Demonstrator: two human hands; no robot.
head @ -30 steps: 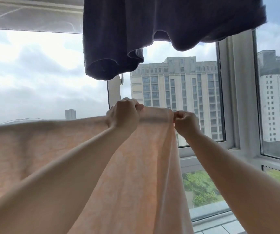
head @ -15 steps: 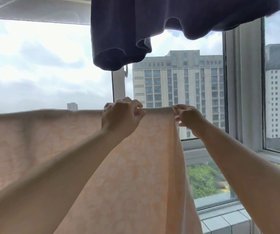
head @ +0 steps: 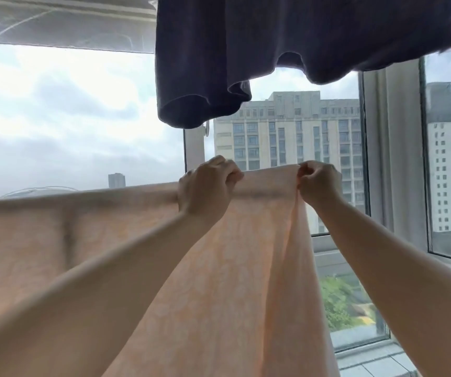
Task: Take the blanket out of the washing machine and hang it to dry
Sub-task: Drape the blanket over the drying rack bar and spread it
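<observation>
Pale peach blanket [head: 232, 268] (faint pattern, thin) draped before a window [head: 69, 118], top edge pinched by left hand [head: 205, 186] and right hand [head: 319, 183], dark garment [head: 286, 42] hanging above, high-rise buildings [head: 286, 137] outside

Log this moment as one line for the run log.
left hand: grips blanket top edge | right hand: pinches its corner | dark garment: hanging overhead
</observation>
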